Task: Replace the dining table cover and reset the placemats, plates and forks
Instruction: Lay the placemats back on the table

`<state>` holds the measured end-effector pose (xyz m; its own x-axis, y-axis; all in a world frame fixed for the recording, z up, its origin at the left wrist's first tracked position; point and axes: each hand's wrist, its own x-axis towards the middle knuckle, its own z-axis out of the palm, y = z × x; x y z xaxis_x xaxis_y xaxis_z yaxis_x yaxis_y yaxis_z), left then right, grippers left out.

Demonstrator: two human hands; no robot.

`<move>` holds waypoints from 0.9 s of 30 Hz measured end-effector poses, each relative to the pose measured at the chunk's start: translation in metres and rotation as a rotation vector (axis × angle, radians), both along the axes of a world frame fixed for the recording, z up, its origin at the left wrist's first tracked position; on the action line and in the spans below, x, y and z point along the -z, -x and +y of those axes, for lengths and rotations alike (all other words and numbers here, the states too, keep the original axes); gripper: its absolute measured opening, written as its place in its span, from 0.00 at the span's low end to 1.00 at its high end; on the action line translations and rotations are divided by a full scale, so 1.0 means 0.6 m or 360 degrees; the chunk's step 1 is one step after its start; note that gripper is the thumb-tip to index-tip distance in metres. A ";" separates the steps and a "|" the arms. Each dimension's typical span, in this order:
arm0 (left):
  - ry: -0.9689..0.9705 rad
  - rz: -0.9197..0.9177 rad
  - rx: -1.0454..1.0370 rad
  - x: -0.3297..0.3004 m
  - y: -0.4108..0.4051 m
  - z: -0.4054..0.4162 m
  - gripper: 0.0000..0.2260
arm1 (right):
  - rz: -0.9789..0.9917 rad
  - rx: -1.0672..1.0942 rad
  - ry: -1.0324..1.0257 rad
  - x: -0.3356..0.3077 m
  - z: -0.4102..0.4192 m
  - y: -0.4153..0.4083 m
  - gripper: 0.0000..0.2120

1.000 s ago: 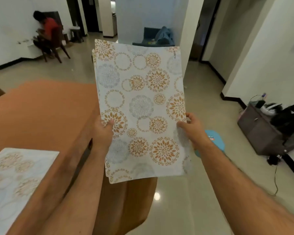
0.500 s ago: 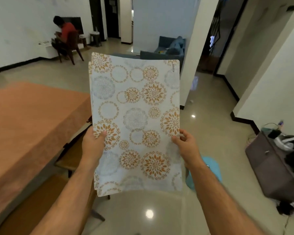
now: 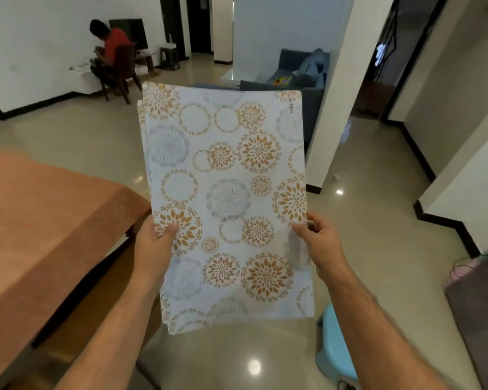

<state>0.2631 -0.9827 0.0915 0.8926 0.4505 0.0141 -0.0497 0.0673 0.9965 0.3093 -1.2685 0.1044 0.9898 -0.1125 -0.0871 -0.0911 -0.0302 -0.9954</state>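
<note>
Both the left hand (image 3: 152, 243) and right hand (image 3: 320, 243) are pinching a stack of placemats (image 3: 226, 204) by its side edges, beside the orange-covered table (image 3: 40, 220).

table (image 3: 40, 220) cut off left — placemats (image 3: 226, 204) hiding fingers

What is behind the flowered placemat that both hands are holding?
Behind the front placemat a second mat's edge shows at the left. The sofa shows above it and a blue stool below; the floor between is covered.
</note>
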 end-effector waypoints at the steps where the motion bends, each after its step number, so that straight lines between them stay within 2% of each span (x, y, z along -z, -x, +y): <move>1: -0.0007 -0.0008 -0.0012 0.000 -0.034 -0.010 0.09 | -0.0008 0.0000 -0.0029 0.005 -0.006 -0.037 0.09; 3: -0.0001 -0.0010 -0.0044 0.004 -0.103 -0.024 0.10 | -0.0022 -0.0012 -0.0075 0.014 -0.017 -0.117 0.06; 7: 0.0028 -0.0035 -0.0131 0.011 -0.235 -0.049 0.10 | -0.0024 -0.0068 -0.0192 0.018 -0.030 -0.278 0.12; 14: 0.0091 0.0005 -0.0505 0.009 -0.448 -0.088 0.08 | 0.0035 -0.0464 -0.0131 -0.015 -0.035 -0.589 0.08; 22: 0.0145 0.0056 -0.0824 0.040 -0.654 -0.026 0.07 | 0.0112 -0.0736 -0.0160 0.029 0.083 -0.879 0.06; 27: 0.0245 0.0099 -0.0943 0.045 -0.793 0.030 0.09 | 0.0115 -0.0889 -0.0129 0.018 0.169 -1.050 0.06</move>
